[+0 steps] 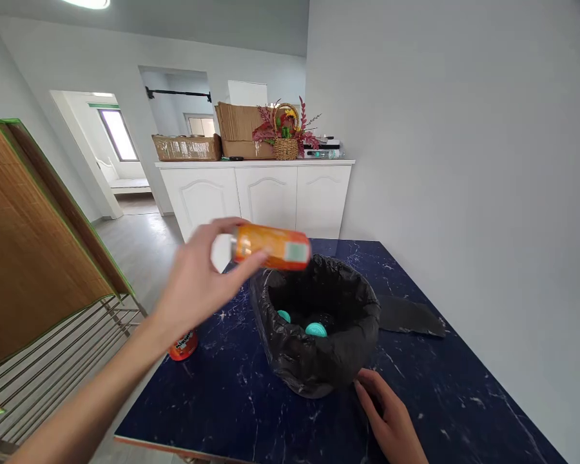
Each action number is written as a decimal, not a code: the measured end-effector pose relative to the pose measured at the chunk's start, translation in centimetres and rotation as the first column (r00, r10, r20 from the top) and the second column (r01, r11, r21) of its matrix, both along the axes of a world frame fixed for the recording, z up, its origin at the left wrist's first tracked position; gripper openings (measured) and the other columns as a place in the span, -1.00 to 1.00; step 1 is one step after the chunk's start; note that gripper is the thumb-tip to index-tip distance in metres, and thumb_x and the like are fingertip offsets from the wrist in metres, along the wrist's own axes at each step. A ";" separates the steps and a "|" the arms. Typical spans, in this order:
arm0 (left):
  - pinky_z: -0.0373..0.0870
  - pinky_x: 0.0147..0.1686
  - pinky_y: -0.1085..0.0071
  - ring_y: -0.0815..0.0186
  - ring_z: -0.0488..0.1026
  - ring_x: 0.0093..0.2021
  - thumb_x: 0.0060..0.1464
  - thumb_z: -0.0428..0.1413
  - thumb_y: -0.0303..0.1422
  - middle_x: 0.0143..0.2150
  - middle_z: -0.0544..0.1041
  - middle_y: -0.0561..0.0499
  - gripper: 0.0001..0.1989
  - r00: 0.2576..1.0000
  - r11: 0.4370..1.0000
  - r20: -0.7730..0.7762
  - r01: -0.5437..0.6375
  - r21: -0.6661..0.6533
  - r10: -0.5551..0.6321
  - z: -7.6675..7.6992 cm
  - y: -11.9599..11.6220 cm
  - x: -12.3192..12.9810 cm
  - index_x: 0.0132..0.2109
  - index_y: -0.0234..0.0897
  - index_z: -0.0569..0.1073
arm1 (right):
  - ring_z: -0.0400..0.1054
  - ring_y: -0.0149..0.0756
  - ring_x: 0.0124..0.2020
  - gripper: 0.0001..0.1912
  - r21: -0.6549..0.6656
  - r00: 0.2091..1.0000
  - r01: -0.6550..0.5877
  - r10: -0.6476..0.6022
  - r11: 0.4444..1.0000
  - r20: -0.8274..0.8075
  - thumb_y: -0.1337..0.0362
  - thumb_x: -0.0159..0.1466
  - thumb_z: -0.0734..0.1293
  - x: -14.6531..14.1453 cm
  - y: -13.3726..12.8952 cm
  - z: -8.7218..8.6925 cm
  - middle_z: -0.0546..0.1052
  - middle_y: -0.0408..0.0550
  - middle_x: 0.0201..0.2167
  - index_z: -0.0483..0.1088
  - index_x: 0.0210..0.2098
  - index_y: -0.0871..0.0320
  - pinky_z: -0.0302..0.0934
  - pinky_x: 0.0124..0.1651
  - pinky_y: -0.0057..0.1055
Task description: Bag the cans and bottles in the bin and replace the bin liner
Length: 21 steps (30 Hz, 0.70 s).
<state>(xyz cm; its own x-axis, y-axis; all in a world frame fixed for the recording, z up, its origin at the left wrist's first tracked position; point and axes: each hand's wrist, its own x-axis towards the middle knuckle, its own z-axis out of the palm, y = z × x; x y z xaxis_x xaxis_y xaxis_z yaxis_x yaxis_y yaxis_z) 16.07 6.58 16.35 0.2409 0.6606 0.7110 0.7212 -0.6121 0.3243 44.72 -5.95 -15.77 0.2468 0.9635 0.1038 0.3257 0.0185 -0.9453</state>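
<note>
My left hand (205, 270) grips an orange can (273, 247), tilted nearly on its side above the left part of a bin's rim. The bin (314, 361) is lined with a black plastic bag, and teal caps (316, 329) show inside it. Whatever lies deeper in the bin is too dark to tell. My right hand (384, 412) rests by the bin's lower right side, its thumb and fingers curled apart with nothing between them. Another red-orange can (183, 346) stands on the table's left side, partly hidden behind my left forearm.
The dark blue marbled table (212, 412) carries a flat black piece (410, 316) right of the bin. A bamboo-covered metal rack (38, 258) stands left. Behind are a white cabinet (265, 193), cardboard boxes (186, 148) and a flower basket (286, 149). A wall rises at right.
</note>
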 end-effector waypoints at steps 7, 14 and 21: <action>0.27 0.40 -0.05 -0.04 0.33 0.41 0.41 0.09 0.01 0.38 0.43 -0.19 -0.40 0.950 0.988 -0.284 0.149 0.037 -0.132 -4.4 0.2 -0.6 0.43 -0.11 0.25 | 0.57 0.11 0.15 -0.52 0.012 0.999 0.029 -0.029 1.000 -0.023 -0.22 0.42 0.29 0.1 0.2 -0.5 0.63 -0.01 0.16 0.57 0.13 -0.14 0.61 0.06 -0.12; 0.38 0.25 -0.17 -0.29 0.47 0.25 0.15 0.05 0.34 0.30 0.52 -0.30 -0.19 0.867 0.916 -0.478 -0.295 -0.271 0.138 -12.9 4.3 -15.8 0.26 -0.15 0.47 | 0.56 0.16 0.15 -0.44 0.009 1.000 0.004 -0.004 1.000 -0.001 -0.31 0.41 0.25 0.1 0.3 -0.2 0.64 0.05 0.15 0.59 0.11 -0.13 0.60 -0.03 -0.20; 0.57 -0.09 0.04 -0.12 0.64 -0.06 0.29 0.01 0.16 0.15 0.55 -0.25 -0.33 0.930 0.899 -0.321 -0.289 -0.328 0.181 -14.3 3.6 -17.8 0.34 -0.14 0.36 | 0.62 0.05 0.01 -0.45 0.040 0.999 0.034 -0.036 0.999 0.038 -0.32 0.39 0.28 0.0 0.2 -0.2 0.66 0.09 0.07 0.59 0.06 -0.09 0.59 -0.10 -0.28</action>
<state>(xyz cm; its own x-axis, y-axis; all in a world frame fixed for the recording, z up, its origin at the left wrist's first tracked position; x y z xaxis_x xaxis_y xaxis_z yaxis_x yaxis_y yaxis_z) -1.73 10.13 2.10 0.1963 0.9206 0.3377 0.9214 -0.2909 0.2575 44.72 -5.78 -16.02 0.2755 0.9493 0.1516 0.3628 0.0434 -0.9309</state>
